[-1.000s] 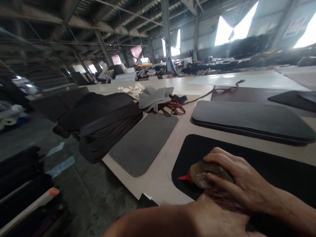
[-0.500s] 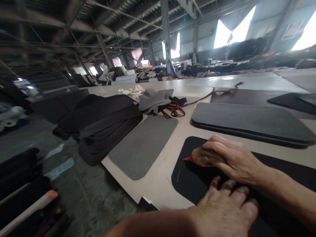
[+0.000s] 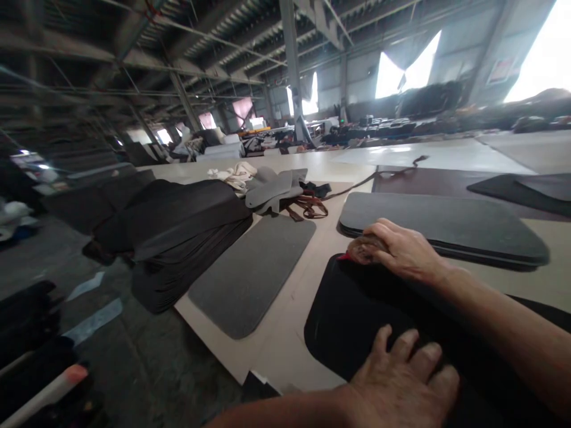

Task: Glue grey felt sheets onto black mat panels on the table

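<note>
On the table in front of me lies a black panel [image 3: 339, 321] with rounded corners. My left hand [image 3: 401, 380] rests on it palm down, fingers spread, holding nothing. My right hand [image 3: 405, 249] is closed round a brown, rough-looking lump with a red pointed tip [image 3: 363, 249]. The red tip meets the panel's far edge near its far left corner. Just beyond my right hand sits a stack of dark grey panels [image 3: 446, 220]. To the left lies a single grey panel [image 3: 254, 273], apart from both hands.
A thick pile of black sheets [image 3: 187, 226] hangs over the table's left edge. Grey scraps [image 3: 279, 187], brown straps [image 3: 312, 208] and a cream cloth [image 3: 236, 175] lie behind. Dark sheets [image 3: 526, 190] lie at the far right. Rolls [image 3: 44, 392] are at lower left.
My right hand has moved away from me with the red-tipped lump, from over the black panel to its far edge. My left hand stays on the panel. The view has shifted slightly.
</note>
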Motion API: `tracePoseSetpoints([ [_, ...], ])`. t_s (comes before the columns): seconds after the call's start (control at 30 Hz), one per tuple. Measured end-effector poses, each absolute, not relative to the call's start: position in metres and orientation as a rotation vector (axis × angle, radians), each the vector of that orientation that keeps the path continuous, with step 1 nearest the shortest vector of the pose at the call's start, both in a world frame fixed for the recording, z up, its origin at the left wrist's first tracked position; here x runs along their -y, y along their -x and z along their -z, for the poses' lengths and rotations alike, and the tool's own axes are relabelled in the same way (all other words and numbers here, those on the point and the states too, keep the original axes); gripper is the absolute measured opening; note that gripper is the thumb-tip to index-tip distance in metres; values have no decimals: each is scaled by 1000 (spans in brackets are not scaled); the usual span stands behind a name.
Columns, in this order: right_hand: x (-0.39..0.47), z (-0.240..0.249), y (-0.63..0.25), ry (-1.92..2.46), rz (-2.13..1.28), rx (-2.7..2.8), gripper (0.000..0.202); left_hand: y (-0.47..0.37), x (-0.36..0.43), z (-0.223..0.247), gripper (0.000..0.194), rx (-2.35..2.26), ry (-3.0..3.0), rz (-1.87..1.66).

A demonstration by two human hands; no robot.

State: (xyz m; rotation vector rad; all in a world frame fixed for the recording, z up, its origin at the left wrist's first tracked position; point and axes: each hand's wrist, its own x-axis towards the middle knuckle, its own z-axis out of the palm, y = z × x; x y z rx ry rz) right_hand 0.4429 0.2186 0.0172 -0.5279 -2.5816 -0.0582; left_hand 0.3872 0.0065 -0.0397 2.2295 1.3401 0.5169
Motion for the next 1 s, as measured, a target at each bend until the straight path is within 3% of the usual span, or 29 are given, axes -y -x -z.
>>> tracePoseSetpoints([
  [0.2,-214,-25,-442,547,22,2598,20,-388,-7,40,86,-1364,-2241,-487],
  [0.7,-128,-11,-486,86,-529,2570,20,-389,-2,39,79,-1409,-2307,-510],
  [1.0,-168,-9,-468,354,-229,2567,21,-387,-5,44,78,-1383,-2267,-509],
])
